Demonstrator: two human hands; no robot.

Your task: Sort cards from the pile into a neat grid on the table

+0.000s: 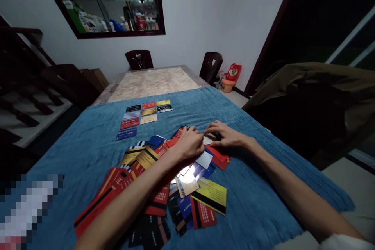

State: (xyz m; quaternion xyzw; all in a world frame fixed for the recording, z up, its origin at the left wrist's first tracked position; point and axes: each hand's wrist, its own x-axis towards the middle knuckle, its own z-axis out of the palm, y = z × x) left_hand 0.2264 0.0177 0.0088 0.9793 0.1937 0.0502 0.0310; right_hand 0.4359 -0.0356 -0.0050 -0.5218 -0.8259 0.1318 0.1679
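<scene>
A loose heap of plastic cards lies on the blue cloth, with red (105, 199), gold (147, 158) and yellow (211, 195) ones overlapping. My left hand (190, 142) rests at the heap's far side, fingers curled down; whatever is under the fingertips is hidden. Facing it, my right hand (225, 133) has its fingers and thumb bent around a pale card (208, 139), partly covered by the hand. Below the hands lie a white card (204, 159) and a shiny card reflecting light (187, 172). Red cards (221, 158) stick out under my right hand.
Farther off, several cards lie face up in short columns, including a blue card (126, 133) and a black card (164, 108). The blue cloth (249, 179) covers the near part of the table (158, 80). Two dark chairs (139, 59) stand behind it. Draped fabric (307, 82) is at right.
</scene>
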